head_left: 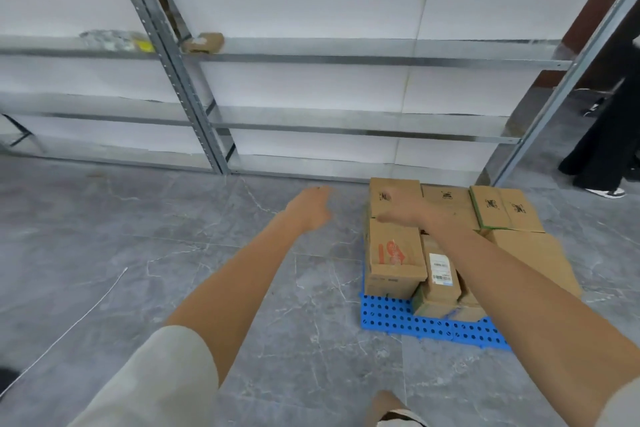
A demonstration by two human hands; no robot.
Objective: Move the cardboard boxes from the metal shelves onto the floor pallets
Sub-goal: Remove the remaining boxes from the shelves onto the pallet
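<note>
Boxes: the cardboard boxes (394,253) stand packed together on the blue perforated pallet (391,317), filling all but a strip along its near edge.
Shelves: the metal shelves (346,57) look almost cleared. A small brown parcel (202,42) lies at the left end of the middle shelf, beside the upright, and a plastic-wrapped item (114,40) lies further left.
Handling: the boxes are probably stiff and light to moderate in weight. The plain card offers decent grip, but its corners would crush if a box were dropped.
Where to hold: take a box with palms on two opposite side walls, or with one hand under the base, since taped flaps may give way.
Left hand (311,206): it is stretched out over the bare floor (173,236), off the pallet's left edge. The fingers look loosely bent, though blurred, and it holds nothing.
Right hand (403,210): it is above the boxes at the pallet's far left corner, fingers extended and gripping nothing. Blur hides whether it touches the box top.
Progress: judging by the shelves, the task is nearly finished.
</note>
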